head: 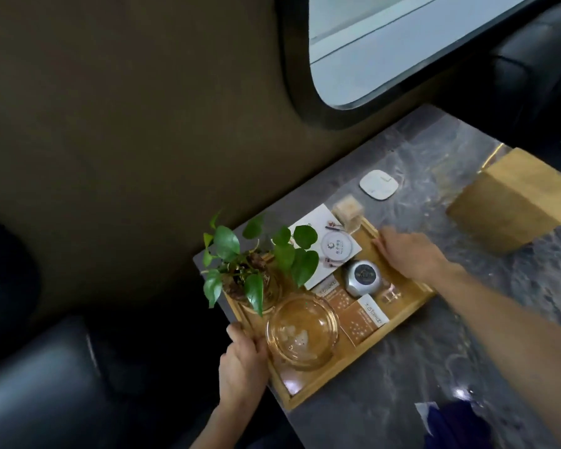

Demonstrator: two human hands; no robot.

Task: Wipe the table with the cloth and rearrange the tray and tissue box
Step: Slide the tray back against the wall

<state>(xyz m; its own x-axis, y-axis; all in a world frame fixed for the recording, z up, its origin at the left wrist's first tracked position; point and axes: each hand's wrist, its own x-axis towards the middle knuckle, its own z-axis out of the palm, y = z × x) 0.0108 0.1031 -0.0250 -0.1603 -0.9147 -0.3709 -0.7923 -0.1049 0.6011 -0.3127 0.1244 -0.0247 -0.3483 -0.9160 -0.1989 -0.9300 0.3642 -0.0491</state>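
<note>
A wooden tray (318,388) sits at the left end of the grey marble table (402,367), against the brown wall. It carries a potted green plant (256,264), a glass bowl (302,332), a round silver item (363,277), small orange packets (361,317) and a white card (324,251). My left hand (242,361) grips the tray's near-left rim. My right hand (408,252) holds its far-right rim. A wooden tissue box (512,202) stands at the table's right. A dark blue cloth (457,426) lies at the bottom right edge.
A white rounded pad (379,184) lies on the table beyond the tray. A dark-framed window (386,50) is set in the wall above. Black leather seats lie to the left (46,384) and at the far right (538,59).
</note>
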